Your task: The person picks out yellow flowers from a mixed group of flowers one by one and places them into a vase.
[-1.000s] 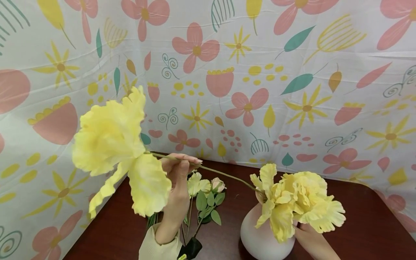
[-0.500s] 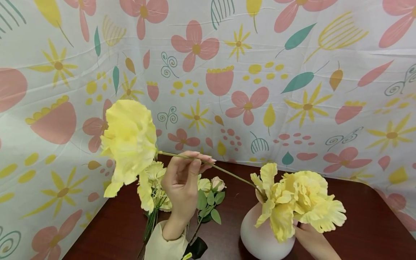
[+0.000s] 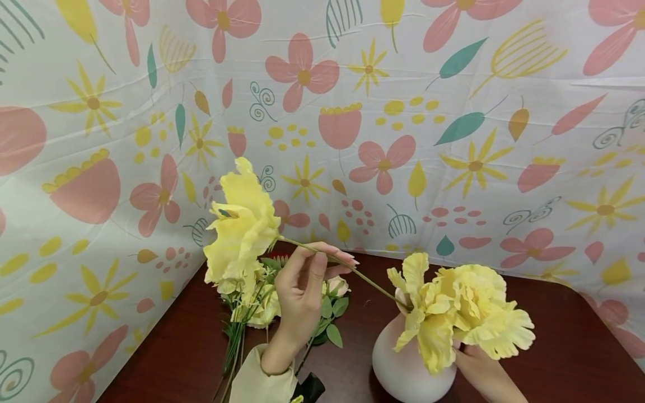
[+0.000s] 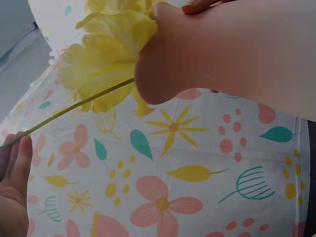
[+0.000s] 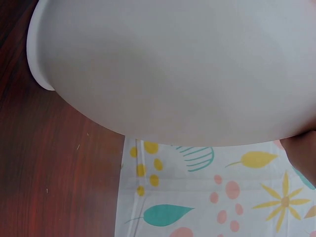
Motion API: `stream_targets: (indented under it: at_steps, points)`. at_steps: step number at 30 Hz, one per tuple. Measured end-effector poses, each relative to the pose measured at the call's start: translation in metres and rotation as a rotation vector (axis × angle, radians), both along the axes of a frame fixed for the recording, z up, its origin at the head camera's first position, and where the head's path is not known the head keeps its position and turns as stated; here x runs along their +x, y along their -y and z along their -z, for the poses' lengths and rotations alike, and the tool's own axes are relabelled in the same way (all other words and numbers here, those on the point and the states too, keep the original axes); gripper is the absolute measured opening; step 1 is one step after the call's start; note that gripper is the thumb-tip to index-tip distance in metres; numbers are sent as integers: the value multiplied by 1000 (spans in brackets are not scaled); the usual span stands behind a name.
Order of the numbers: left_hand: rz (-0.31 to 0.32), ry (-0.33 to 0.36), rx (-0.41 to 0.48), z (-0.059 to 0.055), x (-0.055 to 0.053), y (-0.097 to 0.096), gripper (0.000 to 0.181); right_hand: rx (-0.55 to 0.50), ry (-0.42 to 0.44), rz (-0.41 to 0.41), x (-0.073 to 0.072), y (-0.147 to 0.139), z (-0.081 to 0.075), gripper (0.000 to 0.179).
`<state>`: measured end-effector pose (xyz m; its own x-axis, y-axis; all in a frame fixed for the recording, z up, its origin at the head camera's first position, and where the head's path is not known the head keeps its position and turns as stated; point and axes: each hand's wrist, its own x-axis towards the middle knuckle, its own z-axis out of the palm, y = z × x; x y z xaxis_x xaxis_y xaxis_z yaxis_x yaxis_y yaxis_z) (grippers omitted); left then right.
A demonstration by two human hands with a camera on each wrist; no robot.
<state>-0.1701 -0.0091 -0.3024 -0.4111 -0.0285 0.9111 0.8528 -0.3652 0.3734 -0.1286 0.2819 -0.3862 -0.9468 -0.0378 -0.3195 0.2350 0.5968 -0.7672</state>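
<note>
L hand (image 3: pixel 302 285), in a cream sleeve (image 3: pixel 264 383), has its fingers clamped on the thin green stem (image 3: pixel 370 280) of a yellow flower (image 3: pixel 239 224), thumb on one side, other fingers extended along the other. The bloom hangs to the L of the hand, approx. over the desk's L part; the stem slants down R to the vase mouth, where its end goes out of sight. R hand (image 3: pixel 484 369) grips the neck of the pale vase (image 3: pixel 413 364), partly hidden behind yellow blooms (image 3: pixel 468 308) that lean out over the rim; L wrist view shows fingertips at the neck. Vase stands upright on the dark red-brown desk (image 3: pixel 554 336). Behind L hand lie more yellow flowers (image 3: pixel 259 310) w/ green stems, plus a pale pink rose (image 3: pixel 337 286) w/ leaves; a black obj. (image 3: pixel 309 386) is nr the sleeve. Flower-print cloth (image 3: pixel 353 84) hangs behind the desk.
</note>
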Motion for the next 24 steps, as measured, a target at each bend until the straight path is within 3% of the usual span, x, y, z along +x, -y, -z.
stream_targets:
  at_steps: [10, 18, 24]
  points:
    - [-1, 42, -136, 8, 2, -8, 18, -44, -29, -15, 0, 0, 1, 61]
    - [5, 78, -204, 17, 3, -13, 20, -10, 2, 4, 1, 1, 0, 64]
    - [-5, 106, -272, 24, 3, -18, 21, 35, -26, 20, 1, 1, 0, 59]
